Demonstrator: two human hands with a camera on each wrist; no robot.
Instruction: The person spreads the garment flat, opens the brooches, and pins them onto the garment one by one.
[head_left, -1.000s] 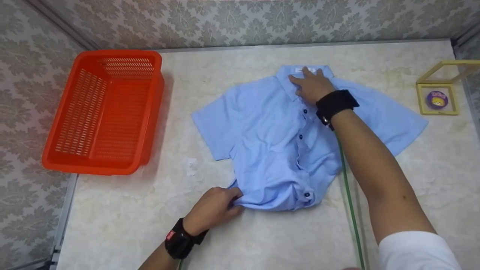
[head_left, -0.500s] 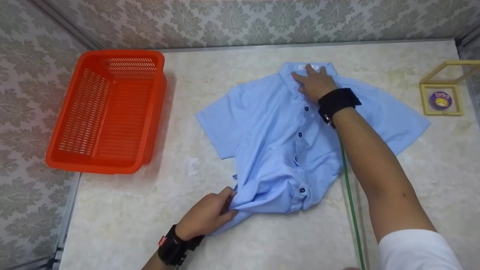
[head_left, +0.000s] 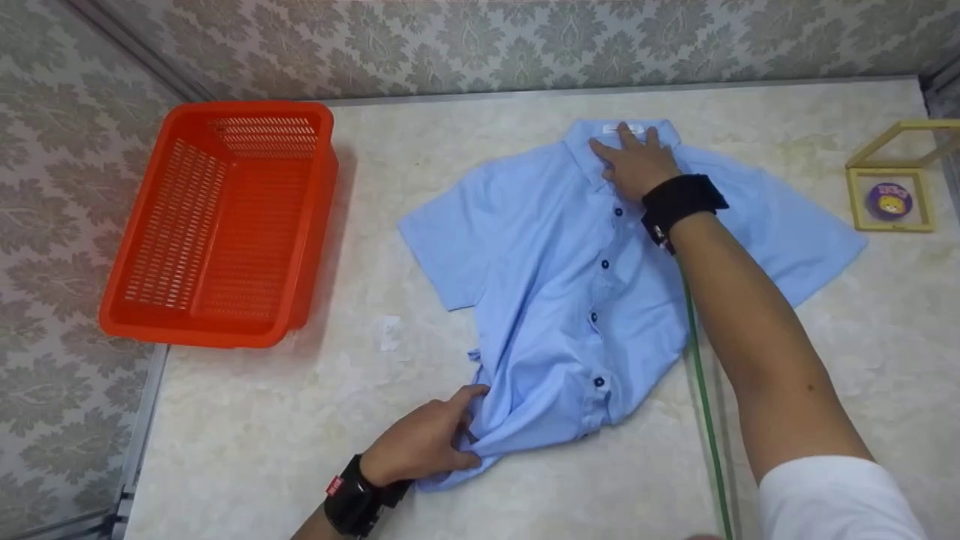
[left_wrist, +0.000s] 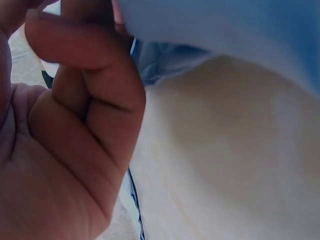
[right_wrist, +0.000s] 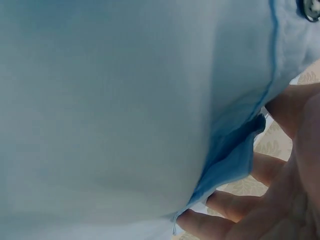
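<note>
A light blue short-sleeved shirt lies front up on the table, its collar toward the back wall and its dark buttons running down the middle. The lower left side is bunched in folds. My left hand grips the cloth at that lower left corner; in the left wrist view its fingers are curled beside the raised hem. With fingers spread, my right hand presses on the collar near the white label. Its fingers also show at the collar edge in the right wrist view. My right forearm hides part of the shirt.
An orange-red plastic basket stands at the left. At the right edge is a small yellow frame with a round purple badge. A green cable runs from the right wristband toward the front. Patterned walls border the table.
My left hand has drawn the shirt's lower left corner down and outward, and the hem reaches further toward the front. My right hand stays on the collar.
</note>
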